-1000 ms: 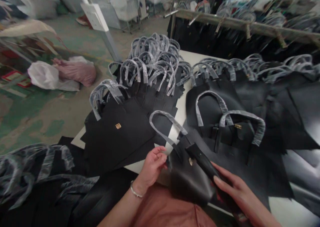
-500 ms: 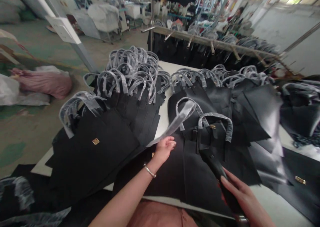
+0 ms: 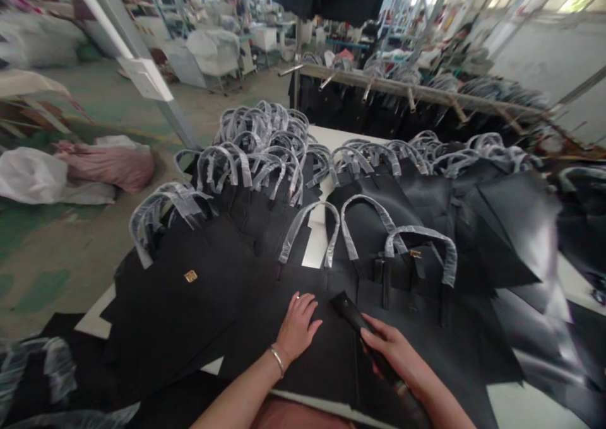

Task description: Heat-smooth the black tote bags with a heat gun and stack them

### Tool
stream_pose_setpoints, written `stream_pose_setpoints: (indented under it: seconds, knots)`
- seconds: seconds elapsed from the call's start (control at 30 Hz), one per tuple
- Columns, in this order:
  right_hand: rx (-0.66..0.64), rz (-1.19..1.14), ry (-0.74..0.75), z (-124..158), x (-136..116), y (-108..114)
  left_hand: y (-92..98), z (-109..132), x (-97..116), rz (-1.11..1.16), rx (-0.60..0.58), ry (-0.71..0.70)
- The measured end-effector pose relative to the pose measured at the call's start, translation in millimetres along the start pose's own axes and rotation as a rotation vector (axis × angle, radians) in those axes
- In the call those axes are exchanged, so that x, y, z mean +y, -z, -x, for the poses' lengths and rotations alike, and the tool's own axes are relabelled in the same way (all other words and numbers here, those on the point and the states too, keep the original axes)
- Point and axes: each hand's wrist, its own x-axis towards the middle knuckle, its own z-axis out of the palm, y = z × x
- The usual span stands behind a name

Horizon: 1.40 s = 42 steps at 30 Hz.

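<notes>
My left hand (image 3: 297, 329) lies with its fingers spread on a flat black bag panel (image 3: 284, 284), a bracelet on the wrist. Two upright ends of a plastic-wrapped handle (image 3: 310, 211) rise from that panel's far edge. In my right hand (image 3: 391, 348) is a long black handheld tool (image 3: 360, 322), its tip over the panel, right of my left hand. To the right lies another black panel with a wrapped handle (image 3: 423, 231) and a small gold clasp (image 3: 415, 253). A square gold fitting (image 3: 190, 276) shows on the black panel at left.
Piles of black panels with wrapped handles (image 3: 262, 123) cover the table's far side. Behind them stands a rack (image 3: 369, 79) with protruding rods. A grey metal post (image 3: 137, 57) rises at the left, with sacks (image 3: 108, 164) on the floor beyond.
My left hand has let go of the wrapped handle, which now stands as an arch, and has moved down onto the panel. The tool has moved left, nearer that hand. The view has shifted slightly.
</notes>
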Motion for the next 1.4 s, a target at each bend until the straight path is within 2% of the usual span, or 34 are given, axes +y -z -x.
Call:
stream_pose_setpoints:
  seconds: [0.3,0.6,0.77,0.87,1.03,1.17,1.3,1.4]
  knots:
    - [-0.04,-0.044,-0.044,-32.6,-33.8,-12.1,3.2,-1.3,1.1,0.06,0.002,0.005]
    - [-0.047,-0.012,-0.046,-24.6,-32.2,-13.7,4.5,-2.4,5.6,0.09,0.004,0.044]
    - [0.068,0.037,0.105,-32.1,-40.4,-23.7,3.3,-3.2,3.5,0.08,0.009,0.053]
    - [0.116,0.022,0.169,-24.9,-43.4,-22.4,3.0,-2.8,6.3,0.082,0.006,0.062]
    - [-0.005,0.125,0.089,-5.1,-39.7,-23.4,-10.4,4.6,31.0,0.09,0.023,0.139]
    - [-0.138,0.19,0.1,-6.0,-38.8,-46.9,-31.1,13.8,50.3,0.114,0.014,0.126]
    - [-0.252,0.232,0.132,-20.0,-44.8,-71.6,-45.7,17.7,51.9,0.205,-0.002,0.152]
    - [-0.274,0.246,0.166,-35.2,-53.4,-84.1,-50.9,16.1,48.8,0.234,0.005,0.147]
